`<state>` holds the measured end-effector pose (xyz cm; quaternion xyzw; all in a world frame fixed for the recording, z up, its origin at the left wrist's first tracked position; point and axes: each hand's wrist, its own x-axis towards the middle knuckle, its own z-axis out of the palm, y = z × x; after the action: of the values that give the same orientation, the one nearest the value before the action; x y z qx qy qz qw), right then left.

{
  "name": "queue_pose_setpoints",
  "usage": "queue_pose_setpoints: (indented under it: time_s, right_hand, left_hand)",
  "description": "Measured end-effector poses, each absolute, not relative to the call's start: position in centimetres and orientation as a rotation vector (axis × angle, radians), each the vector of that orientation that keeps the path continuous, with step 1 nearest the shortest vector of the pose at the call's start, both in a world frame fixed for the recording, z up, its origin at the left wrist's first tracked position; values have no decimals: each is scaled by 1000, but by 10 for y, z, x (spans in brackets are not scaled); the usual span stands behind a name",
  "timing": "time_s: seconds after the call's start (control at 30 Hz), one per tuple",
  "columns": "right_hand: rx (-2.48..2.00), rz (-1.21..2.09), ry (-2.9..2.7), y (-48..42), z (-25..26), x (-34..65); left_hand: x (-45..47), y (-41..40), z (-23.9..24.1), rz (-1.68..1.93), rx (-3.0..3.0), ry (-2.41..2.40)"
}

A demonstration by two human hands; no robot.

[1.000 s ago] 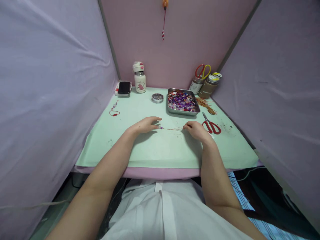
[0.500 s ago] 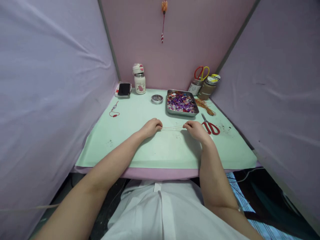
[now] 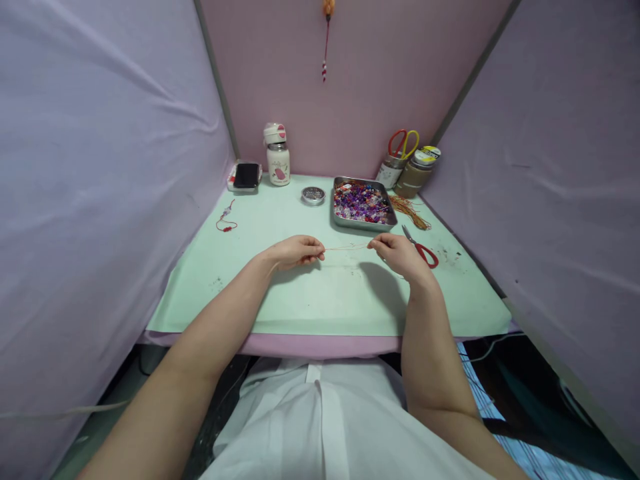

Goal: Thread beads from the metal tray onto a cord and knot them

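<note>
A thin orange-red cord (image 3: 346, 248) is stretched taut between my two hands, a little above the green mat (image 3: 300, 300). My left hand (image 3: 295, 252) pinches its left end with closed fingers. My right hand (image 3: 400, 255) pinches the right end, fingers closed too. Any beads on the cord are hidden in my left fingers. Just behind my hands sits a metal tray (image 3: 363, 202) full of purple, red and clear beads.
Red-handled scissors (image 3: 423, 250) lie right of my right hand. Loose orange cords (image 3: 411, 210), two jars (image 3: 410, 172) with scissors, a small round tin (image 3: 313, 195), a white bottle (image 3: 277, 159), a phone (image 3: 247, 176) and a finished red charm (image 3: 226, 219) ring the mat. Fabric walls enclose three sides.
My left hand went from lying flat on the mat to a closed pinch on the cord. Both hands lifted slightly and the cord now hangs taut; the beads near my left fingers are out of sight.
</note>
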<state>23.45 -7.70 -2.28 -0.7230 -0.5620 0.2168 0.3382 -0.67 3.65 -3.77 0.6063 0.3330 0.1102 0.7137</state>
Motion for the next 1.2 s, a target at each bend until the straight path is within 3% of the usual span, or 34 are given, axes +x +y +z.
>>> queue_pose_setpoints:
  time_s: [0.6, 0.8, 1.0, 1.2]
  right_hand:
    - [-1981, 552, -1527, -75, -30, 236]
    - [-1945, 51, -1595, -69, -39, 204]
    - [-1767, 345, -1872, -64, -48, 164]
    - [-1734, 355, -1830, -61, -55, 165]
  left_hand:
    - [-7, 31, -27, 166, 1394, 808]
    - [-4, 33, -30, 145, 1257, 772]
    - [-5, 38, -37, 182, 1210, 703]
    - [-2, 39, -35, 203, 1099, 772]
